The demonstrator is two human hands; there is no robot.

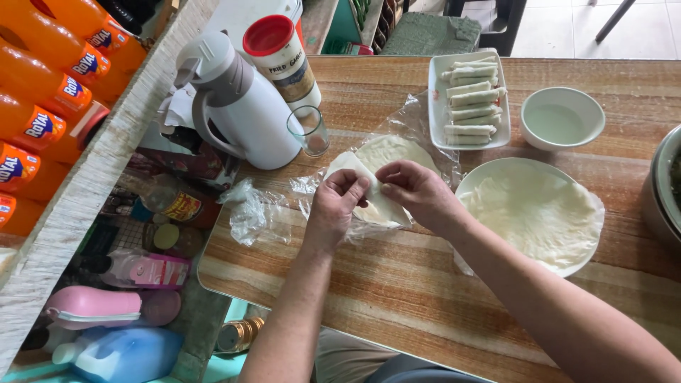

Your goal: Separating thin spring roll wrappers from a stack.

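Pinching a thin wrapper (374, 198) between them, the left hand (339, 206) and right hand (418, 190) meet over a wooden table (397, 284), fingers closed on its edge. The wrapper hangs above a stack (390, 150) on clear plastic (262, 213). A plate (532, 213) lies just right, a tray of rolls (469, 99) and a bowl (562, 117) behind. A white jug (241, 106) stands left, beside orange bottles (42, 78); tiled floor (560, 28) shows beyond.

We see bare counter (397, 291) toward the near edge. Farther back, a thermos jug (237, 99), glass (309, 130) and plate (535, 213) crowd us.
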